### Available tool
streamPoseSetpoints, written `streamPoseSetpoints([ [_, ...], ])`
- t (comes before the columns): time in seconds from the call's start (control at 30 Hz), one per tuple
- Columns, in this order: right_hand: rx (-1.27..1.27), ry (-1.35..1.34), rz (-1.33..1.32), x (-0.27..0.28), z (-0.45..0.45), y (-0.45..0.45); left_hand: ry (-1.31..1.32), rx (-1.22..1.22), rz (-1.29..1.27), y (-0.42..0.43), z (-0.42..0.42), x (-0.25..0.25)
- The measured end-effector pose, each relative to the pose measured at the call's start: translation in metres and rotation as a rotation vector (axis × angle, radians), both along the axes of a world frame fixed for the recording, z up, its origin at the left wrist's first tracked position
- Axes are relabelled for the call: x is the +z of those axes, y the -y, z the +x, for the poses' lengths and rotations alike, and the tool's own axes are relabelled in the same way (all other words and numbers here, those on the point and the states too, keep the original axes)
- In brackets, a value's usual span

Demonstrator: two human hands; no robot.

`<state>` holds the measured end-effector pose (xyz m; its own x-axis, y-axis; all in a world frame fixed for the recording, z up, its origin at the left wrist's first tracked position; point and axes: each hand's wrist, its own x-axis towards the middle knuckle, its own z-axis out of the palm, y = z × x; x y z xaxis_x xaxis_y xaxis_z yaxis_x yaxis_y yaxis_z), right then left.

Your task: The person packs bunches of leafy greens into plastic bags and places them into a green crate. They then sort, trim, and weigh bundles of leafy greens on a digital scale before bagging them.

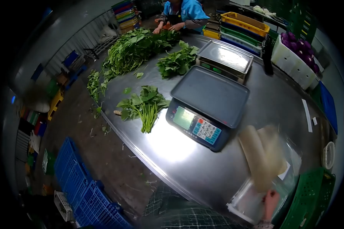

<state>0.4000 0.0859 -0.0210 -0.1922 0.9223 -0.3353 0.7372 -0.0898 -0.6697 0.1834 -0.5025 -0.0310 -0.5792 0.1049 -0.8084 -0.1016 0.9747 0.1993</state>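
My right hand (pixel 270 200) is at the lower right with its fingers closed at the edge of a thin plastic bag (pixel 281 194). Just above it is a tan, bag-like sheet (pixel 253 147), smeared by motion, so its exact kind is unclear. My left hand does not show. Near the middle stands a digital scale (pixel 210 99) with a dark pan and a keypad. To its left lies a bunch of leafy greens (pixel 146 108), stems towards me.
Behind are a second scale (pixel 225 57), another bunch (pixel 177 60) and a large heap of greens (pixel 132 49). Across the steel table (pixel 141 139), a person in blue (pixel 193 15) handles greens. Purple vegetables fill a white box (pixel 294 65). Green (pixel 307 196) and blue (pixel 78 175) crates flank the table.
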Motion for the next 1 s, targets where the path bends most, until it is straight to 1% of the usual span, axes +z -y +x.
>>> streamPoseSetpoints([
  [0.03,0.015,-0.061,0.065,0.022,-0.015,0.004,0.093,-0.13,-0.08,0.004,-0.017,0.006],
  [0.07,0.022,-0.116,0.13,0.048,-0.031,0.005,0.064,-0.254,-0.124,0.006,-0.044,0.011],
  [0.1,0.022,-0.17,0.197,0.068,-0.058,0.01,-0.035,-0.329,-0.142,0.001,-0.078,0.018],
  [0.13,0.098,-0.23,0.125,0.076,-0.095,0.023,-0.31,-0.232,-0.02,-0.012,-0.125,0.025],
  [0.17,0.17,-0.292,0.05,0.079,-0.137,0.042,-0.534,0.022,0.331,-0.034,-0.182,0.023],
  [0.2,0.305,-0.299,-0.079,0.079,-0.184,0.065,-0.603,0.114,0.509,-0.072,-0.233,0.049],
  [0.23,0.44,-0.306,-0.207,0.074,-0.232,0.092,-0.641,0.152,0.667,-0.087,-0.278,0.036],
  [0.27,0.602,-0.269,-0.22,0.059,-0.277,0.122,-0.677,0.146,0.693,-0.103,-0.314,0.025],
  [0.3,0.721,-0.283,-0.265,0.052,-0.327,0.156,-0.586,0.273,0.783,-0.116,-0.348,-0.003],
  [0.33,0.751,-0.381,-0.333,0.037,-0.373,0.188,-0.609,0.273,0.78,-0.131,-0.371,-0.017],
  [0.37,0.839,-0.377,-0.278,0.012,-0.418,0.209,-0.595,0.241,0.721,-0.142,-0.388,-0.034],
  [0.4,0.753,-0.501,-0.255,-0.008,-0.46,0.235,-0.519,0.273,0.771,-0.15,-0.397,-0.049],
  [0.43,0.692,-0.499,-0.221,-0.03,-0.5,0.253,-0.452,0.22,0.665,-0.162,-0.404,-0.027],
  [0.47,0.623,-0.507,-0.184,-0.044,-0.533,0.267,-0.385,0.313,0.766,-0.17,-0.408,-0.027],
  [0.5,0.52,-0.607,-0.337,-0.043,-0.557,0.278,-0.395,0.27,0.802,-0.174,-0.415,-0.03],
  [0.53,0.411,-0.711,-0.483,-0.043,-0.574,0.287,-0.332,0.189,0.729,-0.176,-0.423,-0.033],
  [0.57,0.436,-0.595,-0.637,-0.053,-0.584,0.284,-0.248,0.171,0.791,-0.175,-0.43,-0.047],
  [0.6,0.451,-0.55,-0.705,-0.06,-0.585,0.286,-0.161,0.15,0.853,-0.17,-0.435,-0.06],
  [0.63,0.466,-0.506,-0.764,-0.053,-0.588,0.286,-0.019,0.142,0.844,-0.163,-0.441,-0.059],
  [0.67,0.481,-0.465,-0.813,-0.044,-0.591,0.282,0.121,0.127,0.839,-0.162,-0.449,-0.049],
  [0.7,0.558,-0.343,-0.836,-0.037,-0.594,0.276,0.146,0.067,0.919,-0.158,-0.452,-0.035],
  [0.73,0.561,-0.35,-0.889,-0.034,-0.592,0.277,0.256,0.062,0.954,-0.154,-0.455,-0.031],
  [0.77,0.618,-0.311,-0.864,-0.042,-0.588,0.281,0.329,0.035,0.906,-0.152,-0.46,-0.008],
  [0.8,0.676,-0.278,-0.846,-0.053,-0.585,0.288,0.198,-0.181,0.85,-0.149,-0.465,0.008],
  [0.83,0.738,-0.317,-0.802,-0.049,-0.582,0.296,0.069,-0.474,0.63,-0.147,-0.471,0.014],
  [0.87,0.795,-0.356,-0.754,-0.037,-0.578,0.304,-0.026,-0.74,0.574,-0.143,-0.474,0.013],
  [0.9,0.712,-0.455,-0.879,-0.026,-0.576,0.311,-0.022,-0.765,0.711,-0.132,-0.47,-0.019],
  [0.93,0.63,-0.556,-0.999,-0.018,-0.574,0.315,0.032,-0.771,0.704,-0.132,-0.477,-0.006],
  [0.97,0.631,-0.546,-1.008,-0.014,-0.567,0.317,0.079,-0.871,0.803,-0.132,-0.485,0.001],
  [1.0,0.638,-0.53,-1.018,-0.014,-0.559,0.315,0.3,-0.952,1.039,-0.129,-0.493,0.006],
])
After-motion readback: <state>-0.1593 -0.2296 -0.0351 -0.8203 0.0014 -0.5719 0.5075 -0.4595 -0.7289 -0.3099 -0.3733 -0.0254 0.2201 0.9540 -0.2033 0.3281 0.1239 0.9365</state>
